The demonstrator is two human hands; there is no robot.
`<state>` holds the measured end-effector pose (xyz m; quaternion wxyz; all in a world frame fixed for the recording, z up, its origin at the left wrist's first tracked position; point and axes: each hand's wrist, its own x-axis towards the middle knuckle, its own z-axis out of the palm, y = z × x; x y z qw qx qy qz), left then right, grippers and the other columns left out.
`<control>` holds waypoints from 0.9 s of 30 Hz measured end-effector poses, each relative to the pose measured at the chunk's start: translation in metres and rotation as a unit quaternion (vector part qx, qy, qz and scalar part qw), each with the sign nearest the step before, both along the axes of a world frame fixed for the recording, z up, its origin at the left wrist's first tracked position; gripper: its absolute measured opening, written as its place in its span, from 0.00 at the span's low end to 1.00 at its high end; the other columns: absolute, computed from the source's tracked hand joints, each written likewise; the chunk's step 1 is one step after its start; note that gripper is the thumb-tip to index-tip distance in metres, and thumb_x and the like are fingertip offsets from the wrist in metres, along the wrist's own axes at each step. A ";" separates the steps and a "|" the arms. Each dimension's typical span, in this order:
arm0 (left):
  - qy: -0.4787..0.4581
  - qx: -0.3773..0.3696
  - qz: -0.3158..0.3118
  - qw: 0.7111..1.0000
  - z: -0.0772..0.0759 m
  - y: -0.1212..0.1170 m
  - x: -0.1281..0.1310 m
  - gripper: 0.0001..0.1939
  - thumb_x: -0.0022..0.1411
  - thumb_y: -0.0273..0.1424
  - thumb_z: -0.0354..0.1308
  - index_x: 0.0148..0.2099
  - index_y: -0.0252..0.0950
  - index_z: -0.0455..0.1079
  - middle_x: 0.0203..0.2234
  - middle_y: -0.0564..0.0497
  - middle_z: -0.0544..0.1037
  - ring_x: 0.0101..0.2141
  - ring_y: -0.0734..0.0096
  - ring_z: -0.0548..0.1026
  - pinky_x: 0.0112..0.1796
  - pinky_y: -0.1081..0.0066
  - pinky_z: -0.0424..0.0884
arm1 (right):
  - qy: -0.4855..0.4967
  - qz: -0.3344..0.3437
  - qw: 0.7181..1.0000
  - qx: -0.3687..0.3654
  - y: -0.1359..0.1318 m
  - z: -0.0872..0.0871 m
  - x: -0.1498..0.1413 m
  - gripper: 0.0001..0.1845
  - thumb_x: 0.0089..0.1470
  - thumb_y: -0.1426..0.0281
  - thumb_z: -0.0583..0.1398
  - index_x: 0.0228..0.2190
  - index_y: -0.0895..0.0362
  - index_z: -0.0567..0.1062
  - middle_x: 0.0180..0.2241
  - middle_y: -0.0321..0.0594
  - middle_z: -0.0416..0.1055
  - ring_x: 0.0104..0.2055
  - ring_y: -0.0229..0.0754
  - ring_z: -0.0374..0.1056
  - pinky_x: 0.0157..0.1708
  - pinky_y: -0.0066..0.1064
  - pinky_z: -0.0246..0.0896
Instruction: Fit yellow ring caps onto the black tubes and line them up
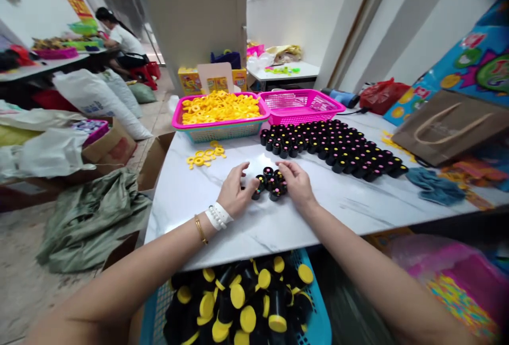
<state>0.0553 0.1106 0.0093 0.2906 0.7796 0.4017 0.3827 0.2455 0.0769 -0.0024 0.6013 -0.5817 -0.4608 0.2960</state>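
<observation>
A small cluster of short black cylinders point(271, 182) with pink and yellow dots on their tops stands upright on the white marbled table point(238, 233). On its left side is my left hand point(235, 191), thumb and fingers apart, the thumb tip beside the nearest cylinder. My right hand point(297, 183) is at the right edge of the cluster with its fingers bent together; what they hold, if anything, is hidden. Farther right, many like cylinders point(334, 146) stand in packed rows. Several loose yellow ring-shaped pieces point(204, 155) lie on the table to the left.
A pink basket point(220, 121) heaped with yellow pieces stands at the back, beside another pink basket point(304, 105). Below the table edge, a blue basket point(318, 308) holds yellow-capped black tubes. A brown paper bag point(449, 127) is at right. Another person point(127, 43) sits far left.
</observation>
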 end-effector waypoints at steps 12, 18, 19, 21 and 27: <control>0.135 0.043 -0.027 0.989 0.002 -0.020 -0.056 0.25 0.50 0.40 0.68 0.50 0.38 0.73 0.36 0.47 0.75 0.39 0.63 0.72 0.44 0.63 0.69 | -0.025 -0.159 0.977 0.138 -0.024 0.018 -0.001 0.10 0.54 0.63 0.62 0.32 0.58 0.78 0.32 0.42 0.76 0.36 0.45 0.72 0.44 0.41 0.66; 0.153 0.101 0.021 0.983 0.000 -0.005 -0.077 0.30 0.53 0.44 0.65 0.56 0.37 0.68 0.41 0.44 0.74 0.44 0.59 0.71 0.48 0.60 0.69 | -0.129 -0.045 0.974 0.179 -0.094 0.019 -0.021 0.04 0.55 0.70 0.61 0.34 0.52 0.76 0.37 0.44 0.74 0.41 0.50 0.70 0.46 0.46 0.64; 0.155 0.121 0.061 0.979 0.002 0.007 -0.088 0.28 0.55 0.43 0.63 0.55 0.36 0.69 0.42 0.44 0.74 0.45 0.59 0.71 0.50 0.59 0.68 | -0.129 -0.017 0.975 0.179 -0.105 0.014 -0.023 0.04 0.55 0.71 0.60 0.34 0.52 0.76 0.37 0.44 0.74 0.42 0.51 0.70 0.46 0.46 0.64; 0.176 0.151 0.145 0.962 0.007 0.035 -0.108 0.21 0.58 0.40 0.59 0.52 0.35 0.71 0.44 0.42 0.73 0.47 0.57 0.70 0.51 0.57 0.66 | -0.125 0.022 0.980 0.155 -0.122 0.008 -0.029 0.05 0.56 0.73 0.60 0.34 0.52 0.75 0.36 0.43 0.73 0.41 0.50 0.70 0.43 0.44 0.64; 0.299 0.171 0.122 0.931 0.002 0.096 -0.126 0.18 0.61 0.43 0.50 0.37 0.39 0.77 0.34 0.45 0.75 0.34 0.60 0.74 0.40 0.62 0.72 | -0.111 0.080 0.984 0.113 -0.142 0.016 -0.057 0.06 0.56 0.73 0.58 0.30 0.54 0.75 0.27 0.40 0.72 0.31 0.42 0.70 0.32 0.33 0.65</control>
